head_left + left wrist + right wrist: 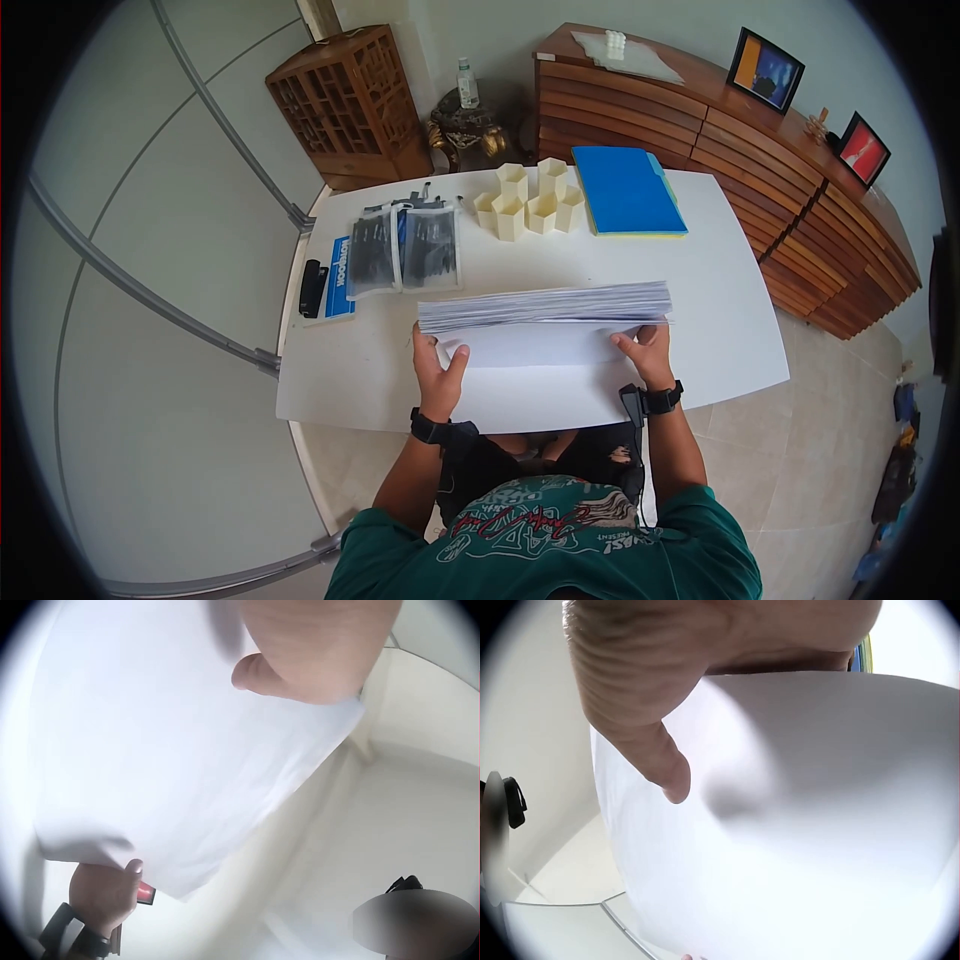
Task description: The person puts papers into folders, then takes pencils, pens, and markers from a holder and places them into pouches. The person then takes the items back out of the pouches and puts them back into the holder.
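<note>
A thick stack of white paper (pixel 545 305) stands tilted on its long edge above the near half of the table, its layered edges facing up. My left hand (pixel 437 378) grips its left end and my right hand (pixel 652 356) its right end. Both thumbs lie toward the near face, while the fingers are mostly hidden behind the sheets. In the left wrist view, the broad face of the paper (pixel 150 742) spreads below my left thumb (pixel 255 673). The right wrist view has my right thumb (pixel 671 776) against the paper's face (pixel 817 825).
On the white table (pixel 720 340), cream hexagonal holders (pixel 510 215) stand at the back beside a blue folder (pixel 625 190). Mesh zip pouches (pixel 430 245) lie at the left, near a blue notebook (pixel 338 275) with a black stapler-like object (pixel 313 288) on it. A wooden cabinet (pixel 760 170) stands behind.
</note>
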Demonstrator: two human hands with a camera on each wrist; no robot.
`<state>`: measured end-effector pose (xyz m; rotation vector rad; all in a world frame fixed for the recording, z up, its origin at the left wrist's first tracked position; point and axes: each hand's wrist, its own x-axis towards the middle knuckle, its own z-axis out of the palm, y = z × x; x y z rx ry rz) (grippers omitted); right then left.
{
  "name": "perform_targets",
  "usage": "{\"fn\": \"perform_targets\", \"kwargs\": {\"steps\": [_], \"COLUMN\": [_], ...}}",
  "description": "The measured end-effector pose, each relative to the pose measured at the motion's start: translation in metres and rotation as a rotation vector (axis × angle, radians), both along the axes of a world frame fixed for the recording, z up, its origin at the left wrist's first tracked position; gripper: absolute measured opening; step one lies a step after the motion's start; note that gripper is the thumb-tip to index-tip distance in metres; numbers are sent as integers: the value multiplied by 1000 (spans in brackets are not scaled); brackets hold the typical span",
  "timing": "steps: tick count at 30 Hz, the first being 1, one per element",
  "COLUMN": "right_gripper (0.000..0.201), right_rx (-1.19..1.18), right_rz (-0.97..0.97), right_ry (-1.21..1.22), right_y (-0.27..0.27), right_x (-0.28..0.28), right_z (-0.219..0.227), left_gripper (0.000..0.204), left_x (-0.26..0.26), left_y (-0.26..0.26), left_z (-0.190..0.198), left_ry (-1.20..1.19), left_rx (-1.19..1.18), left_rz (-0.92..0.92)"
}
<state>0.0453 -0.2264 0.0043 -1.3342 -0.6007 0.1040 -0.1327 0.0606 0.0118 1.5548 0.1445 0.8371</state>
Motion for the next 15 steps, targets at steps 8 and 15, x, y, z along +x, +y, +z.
{"fn": "perform_targets", "kwargs": {"steps": [8, 15], "right_gripper": [73, 70], "right_rx": [22, -4], "right_rz": [-30, -11], "right_ry": [10, -9], "right_y": [12, 8], "right_x": [-8, -2], "right_z": [4, -4], "left_gripper": [81, 76], "left_x": [9, 3], "left_y": [-13, -6], "left_z": [-6, -7], "left_ry": [-28, 48], "left_rx": [32, 28], "left_rz": [30, 41]}}
